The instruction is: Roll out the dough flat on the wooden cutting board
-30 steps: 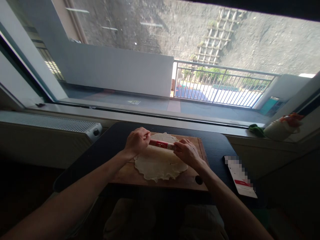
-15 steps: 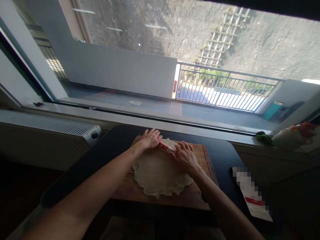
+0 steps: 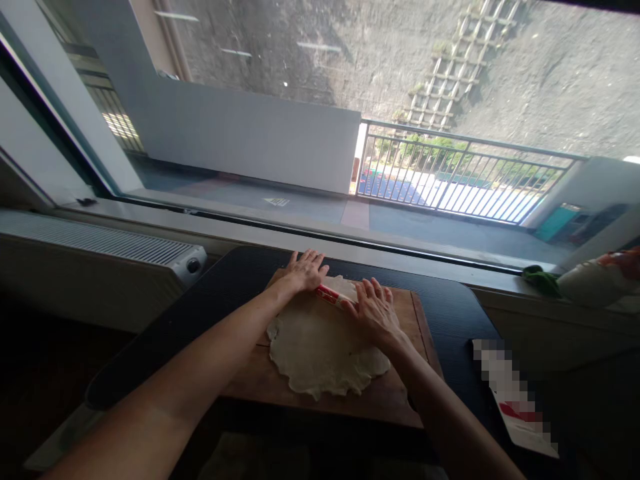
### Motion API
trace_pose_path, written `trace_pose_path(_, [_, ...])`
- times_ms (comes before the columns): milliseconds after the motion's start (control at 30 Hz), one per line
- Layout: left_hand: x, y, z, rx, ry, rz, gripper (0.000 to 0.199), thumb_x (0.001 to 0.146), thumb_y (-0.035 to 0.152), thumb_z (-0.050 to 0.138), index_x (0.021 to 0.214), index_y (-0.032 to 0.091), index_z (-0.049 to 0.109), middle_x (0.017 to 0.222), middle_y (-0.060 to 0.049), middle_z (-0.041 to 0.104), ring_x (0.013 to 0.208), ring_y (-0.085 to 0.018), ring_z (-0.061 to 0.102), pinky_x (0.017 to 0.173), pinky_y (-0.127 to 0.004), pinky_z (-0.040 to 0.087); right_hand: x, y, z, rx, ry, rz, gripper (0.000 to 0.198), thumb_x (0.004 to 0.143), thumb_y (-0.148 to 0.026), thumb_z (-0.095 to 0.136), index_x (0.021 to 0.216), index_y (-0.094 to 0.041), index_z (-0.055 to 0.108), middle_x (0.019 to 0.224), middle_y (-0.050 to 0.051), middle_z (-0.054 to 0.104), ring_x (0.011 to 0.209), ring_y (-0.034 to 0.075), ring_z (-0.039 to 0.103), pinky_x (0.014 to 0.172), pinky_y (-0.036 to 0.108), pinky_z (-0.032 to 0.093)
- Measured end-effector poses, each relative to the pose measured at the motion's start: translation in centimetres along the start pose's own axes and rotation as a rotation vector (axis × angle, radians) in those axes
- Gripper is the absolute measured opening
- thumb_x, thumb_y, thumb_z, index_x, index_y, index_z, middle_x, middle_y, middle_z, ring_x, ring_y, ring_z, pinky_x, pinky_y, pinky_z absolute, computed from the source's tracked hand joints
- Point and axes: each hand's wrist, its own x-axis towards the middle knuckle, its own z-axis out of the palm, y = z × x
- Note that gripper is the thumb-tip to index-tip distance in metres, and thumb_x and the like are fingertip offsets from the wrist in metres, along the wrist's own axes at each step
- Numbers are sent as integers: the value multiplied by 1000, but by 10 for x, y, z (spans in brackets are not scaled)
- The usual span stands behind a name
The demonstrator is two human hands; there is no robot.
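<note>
A thin, uneven sheet of dough (image 3: pixel 325 353) lies spread on a wooden board (image 3: pixel 250 380), its edge ragged. Across its far part runs a rolling pin with a red and white middle (image 3: pixel 329 294), both its ends covered by my hands. My left hand (image 3: pixel 306 269) rests flat on the left end, fingers stretched forward past the pin. On the right end lies my right hand (image 3: pixel 376 308), palm down, its fingers extended and slightly apart. Neither hand is wrapped round the pin.
The board sits on a dark table (image 3: pixel 453 313) beside a large window. A box-like item, partly blurred, with a red band (image 3: pixel 520 412) lies at the table's right. A radiator (image 3: pixel 100 257) stands left; a green cloth (image 3: pixel 541 280) and a pale pot (image 3: pixel 585 283) are on the sill.
The fingers of both hands have straightened out over the rolling pin. The pin itself has barely moved across the dough. The whole view has shifted slightly.
</note>
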Motion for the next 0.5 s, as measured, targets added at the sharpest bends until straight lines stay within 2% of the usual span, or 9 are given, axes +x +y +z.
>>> trace_pose_path(100, [-7,-2,2,-4,11,15,63,93,49,17,145,16,28,153,-7,22,142,-23,15,113,-49,7,-7,-5,-1,-25,10,12,67,92,-60,24,136,-13,41,146,14,36,139,30,18,110,50,13])
trace_pose_path(267, [-45,-21,8,26,81,109,63,93,51,16,145,18,29,153,-5,23,142,-21,13,114,-46,5,-42,-25,-1,-33,50,-147,71,90,-61,31,142,-12,34,147,13,34,140,27,12,113,46,8])
trace_pose_path(333, [-44,-21,7,24,83,87,64,93,51,14,146,18,27,154,-5,22,142,-21,12,114,-46,5,-36,-23,-2,-29,42,-129,69,91,-60,30,140,-14,36,147,12,35,140,27,15,112,47,9])
trace_pose_path(500, [-9,-4,-2,-17,-5,-2,67,91,53,16,146,16,26,153,-7,23,142,-23,13,113,-51,6,6,-5,-5,-48,-31,59,66,94,-57,21,137,-12,43,146,14,35,139,28,19,110,48,15])
